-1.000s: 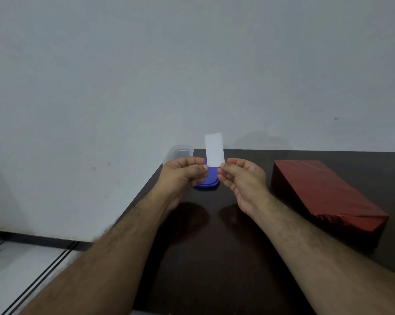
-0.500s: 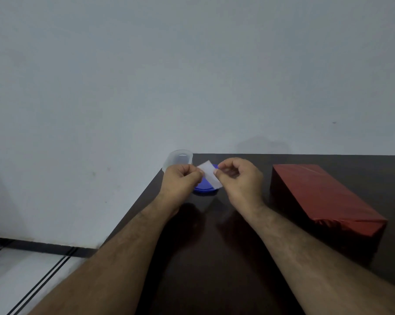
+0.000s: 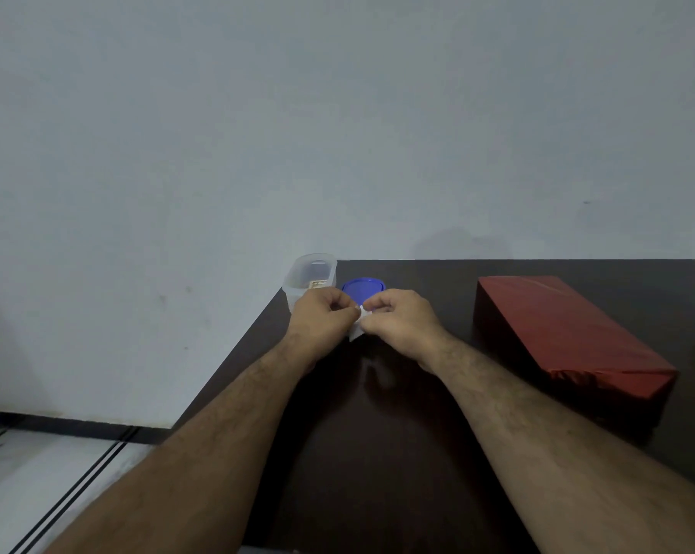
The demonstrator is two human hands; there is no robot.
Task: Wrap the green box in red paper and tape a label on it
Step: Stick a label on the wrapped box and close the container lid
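Red wrapped box (image 3: 569, 333); white label (image 3: 357, 327); blue lid (image 3: 362, 287); dark brown table (image 3: 397, 453); clear container (image 3: 309, 273).

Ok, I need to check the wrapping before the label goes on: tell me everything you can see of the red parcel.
The red parcel is a long, flat rectangular box fully covered in red paper with a slight sheen; no green shows. It lies flat on the dark table, angled, to the right of both hands, untouched. The paper at its near end looks folded and creased. No label is seen on it.
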